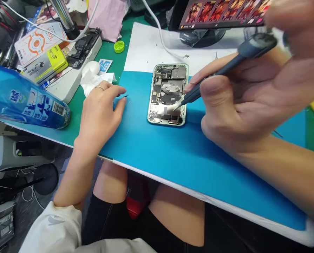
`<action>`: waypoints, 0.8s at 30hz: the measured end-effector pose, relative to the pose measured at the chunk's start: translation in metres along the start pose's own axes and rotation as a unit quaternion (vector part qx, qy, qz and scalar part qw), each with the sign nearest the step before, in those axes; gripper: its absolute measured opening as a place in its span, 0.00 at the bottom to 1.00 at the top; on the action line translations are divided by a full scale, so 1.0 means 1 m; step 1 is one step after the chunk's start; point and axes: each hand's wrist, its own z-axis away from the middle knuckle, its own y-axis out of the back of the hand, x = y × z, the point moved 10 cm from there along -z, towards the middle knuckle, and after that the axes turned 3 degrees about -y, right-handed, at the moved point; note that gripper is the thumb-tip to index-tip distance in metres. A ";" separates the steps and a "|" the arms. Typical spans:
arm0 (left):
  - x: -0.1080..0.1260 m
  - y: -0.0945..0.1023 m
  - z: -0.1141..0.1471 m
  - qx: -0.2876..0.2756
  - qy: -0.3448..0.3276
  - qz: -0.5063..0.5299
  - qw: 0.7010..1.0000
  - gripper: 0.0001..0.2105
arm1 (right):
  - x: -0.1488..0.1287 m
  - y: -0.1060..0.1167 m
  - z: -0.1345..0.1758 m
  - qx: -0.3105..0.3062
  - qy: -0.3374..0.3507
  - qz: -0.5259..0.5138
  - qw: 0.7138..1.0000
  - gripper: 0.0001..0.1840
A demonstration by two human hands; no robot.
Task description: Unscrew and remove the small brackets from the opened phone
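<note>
An opened smartphone [168, 94] with a pale green frame lies on the blue mat [157, 144], its circuit board and inner parts exposed. My right hand [241, 95] grips a dark screwdriver [220, 68]. The driver slants down to the left, its thin tip over the lower part of the phone; whether it touches cannot be made out. On the mat's left side rests my left hand [99, 112], thumb and forefinger closed around a tiny dark piece [125, 95], too small to name. White tissue [90, 82] lies just behind this hand.
To the left are a blue plastic pouch [27, 98], a yellow battery box [45, 65] and another dismantled phone [83, 47] on a white box. A green cap [119, 46] sits farther back. A screen [222, 14] and a white cable [159, 31] are behind the phone.
</note>
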 end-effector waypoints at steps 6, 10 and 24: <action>-0.015 -0.014 -0.019 -0.030 -0.005 0.005 1.000 0.07 | -0.018 0.010 -0.009 -0.008 0.025 0.091 0.996 0.26; -0.018 -0.017 -0.019 -0.017 -0.016 0.017 1.000 0.04 | -0.021 0.027 -0.020 -0.066 0.017 0.199 0.978 0.20; -0.033 -0.021 -0.019 0.002 0.005 0.026 1.000 0.13 | 0.011 0.023 -0.003 -0.107 0.009 0.220 0.970 0.12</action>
